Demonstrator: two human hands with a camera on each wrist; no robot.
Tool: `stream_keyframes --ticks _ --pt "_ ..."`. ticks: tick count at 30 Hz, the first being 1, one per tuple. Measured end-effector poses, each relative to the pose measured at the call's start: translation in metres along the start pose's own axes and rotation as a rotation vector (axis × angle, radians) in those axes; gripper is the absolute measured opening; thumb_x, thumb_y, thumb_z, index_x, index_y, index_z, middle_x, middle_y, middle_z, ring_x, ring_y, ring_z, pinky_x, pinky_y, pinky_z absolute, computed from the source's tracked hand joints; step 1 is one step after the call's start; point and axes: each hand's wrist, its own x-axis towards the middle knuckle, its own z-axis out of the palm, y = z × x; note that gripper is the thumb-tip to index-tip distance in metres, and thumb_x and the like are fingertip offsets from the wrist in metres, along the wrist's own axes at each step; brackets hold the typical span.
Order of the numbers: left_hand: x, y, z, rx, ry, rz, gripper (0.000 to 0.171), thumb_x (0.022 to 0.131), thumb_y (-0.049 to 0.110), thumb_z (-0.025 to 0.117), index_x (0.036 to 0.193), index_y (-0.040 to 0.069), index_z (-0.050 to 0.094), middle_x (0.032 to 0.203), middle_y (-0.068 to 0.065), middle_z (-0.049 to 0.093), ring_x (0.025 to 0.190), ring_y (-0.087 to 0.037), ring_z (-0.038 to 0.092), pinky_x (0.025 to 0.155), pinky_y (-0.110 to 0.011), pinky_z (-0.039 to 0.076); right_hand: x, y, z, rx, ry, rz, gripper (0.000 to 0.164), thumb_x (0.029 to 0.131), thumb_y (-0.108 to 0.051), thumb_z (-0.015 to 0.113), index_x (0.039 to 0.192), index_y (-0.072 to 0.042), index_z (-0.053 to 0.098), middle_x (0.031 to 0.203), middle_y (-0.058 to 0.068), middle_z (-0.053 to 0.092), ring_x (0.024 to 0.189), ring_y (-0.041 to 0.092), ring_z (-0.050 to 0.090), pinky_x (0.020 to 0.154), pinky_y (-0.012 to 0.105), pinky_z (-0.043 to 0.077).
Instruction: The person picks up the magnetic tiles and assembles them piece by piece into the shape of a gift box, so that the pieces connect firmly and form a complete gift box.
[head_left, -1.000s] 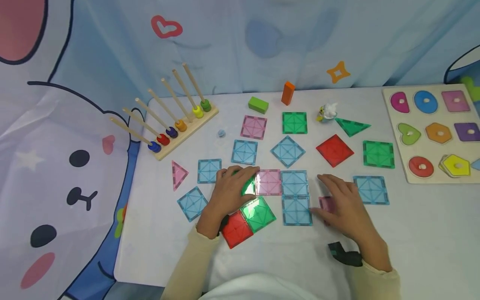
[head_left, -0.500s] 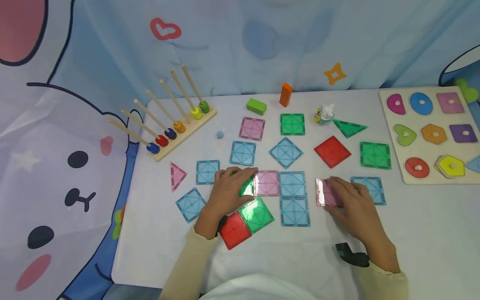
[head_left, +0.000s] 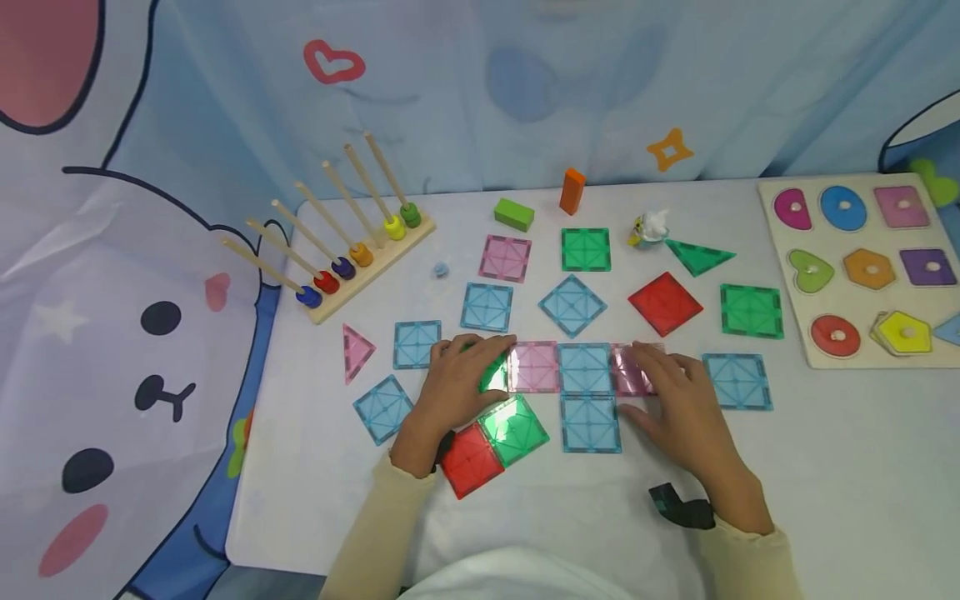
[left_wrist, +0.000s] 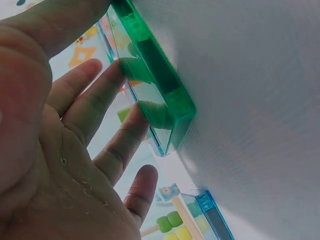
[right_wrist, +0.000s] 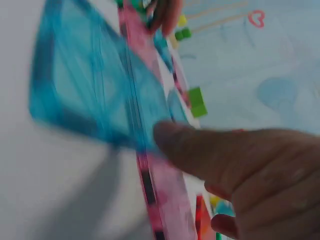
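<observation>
My left hand (head_left: 457,379) holds a green magnetic tile (head_left: 495,375), thumb at its near edge and fingers over it; the green tile (left_wrist: 155,80) has a thick dark-banded edge in the left wrist view. A row runs right from it: a pink tile (head_left: 533,367), a blue tile (head_left: 585,368), then another pink tile (head_left: 622,372) partly under my right hand (head_left: 678,400). The right fingers lie over that last pink tile, its left edge against the blue one. My right thumb tip meets a corner of the lower blue tile (right_wrist: 90,85), blurred in the right wrist view.
A joined green tile (head_left: 514,430) and red tile (head_left: 471,461) lie by my left wrist. Several loose tiles spread beyond the row. At the back left stands a peg rack (head_left: 371,267) with beads; a shape puzzle board (head_left: 817,317) lies at the right.
My right hand first drew the pink tile rightward, away from the blue pair, then brought it left against the upper blue tile. My left hand stayed in place.
</observation>
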Motion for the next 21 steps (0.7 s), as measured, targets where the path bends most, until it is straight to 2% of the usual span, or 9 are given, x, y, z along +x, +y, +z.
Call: stream_keyframes --ticks 2,4,7,9,11,14,21 --pt "0.000 0.000 0.000 0.007 0.000 0.003 0.082 0.077 0.050 0.073 0.146 0.036 0.031 0.142 0.013 0.044 0.125 -0.019 0.038 0.096 -0.051 0.029 -0.008 -0.016 0.005 -0.008 0.064 -0.011 0.088 0.058 -0.031 0.090 0.133 -0.013 0.049 0.131 0.014 0.048 0.115 0.038 0.042 0.085 0.057 0.042" --pt "0.001 -0.001 -0.001 0.014 0.007 0.000 0.081 0.077 0.050 0.073 0.146 0.035 0.032 0.141 0.013 0.045 0.124 -0.019 0.039 0.096 -0.051 0.028 -0.017 -0.035 0.015 -0.025 0.133 0.024 0.083 0.059 -0.040 0.088 0.126 -0.007 0.052 0.118 0.017 0.050 0.104 0.036 0.045 0.078 0.051 0.042" --pt "0.001 0.000 -0.002 0.044 0.016 -0.013 0.080 0.076 0.050 0.074 0.145 0.036 0.034 0.140 0.014 0.045 0.124 -0.017 0.039 0.096 -0.049 0.029 -0.025 -0.061 0.035 -0.070 0.186 0.159 0.088 0.062 -0.055 0.079 0.124 -0.001 0.047 0.108 0.023 0.046 0.093 0.037 0.045 0.068 0.048 0.038" --pt "0.001 0.000 -0.002 0.049 0.018 -0.016 0.080 0.076 0.050 0.074 0.144 0.035 0.035 0.140 0.014 0.046 0.124 -0.018 0.040 0.096 -0.050 0.029 -0.027 -0.069 0.047 -0.104 0.194 0.249 0.094 0.062 -0.061 0.076 0.124 0.001 0.044 0.105 0.025 0.044 0.091 0.039 0.043 0.065 0.048 0.036" --pt "0.001 0.001 -0.001 0.045 0.014 -0.012 0.080 0.076 0.049 0.074 0.144 0.035 0.035 0.140 0.013 0.046 0.124 -0.018 0.040 0.096 -0.050 0.030 -0.024 -0.072 0.056 -0.132 0.189 0.303 0.099 0.060 -0.063 0.075 0.127 0.001 0.041 0.106 0.027 0.043 0.092 0.041 0.043 0.065 0.050 0.035" --pt "0.001 0.002 0.000 0.034 0.011 -0.008 0.079 0.076 0.048 0.074 0.144 0.034 0.035 0.140 0.013 0.047 0.124 -0.019 0.040 0.096 -0.051 0.030 -0.018 -0.070 0.064 -0.146 0.201 0.323 0.097 0.062 -0.059 0.076 0.130 0.000 0.040 0.104 0.027 0.043 0.089 0.040 0.044 0.064 0.049 0.036" --pt "0.000 0.002 0.002 0.055 0.016 -0.015 0.079 0.076 0.049 0.075 0.144 0.035 0.036 0.140 0.014 0.047 0.124 -0.017 0.039 0.095 -0.049 0.031 -0.010 -0.071 0.072 -0.152 0.191 0.287 0.088 0.069 -0.048 0.072 0.136 -0.002 0.039 0.100 0.026 0.043 0.079 0.036 0.042 0.057 0.042 0.038"
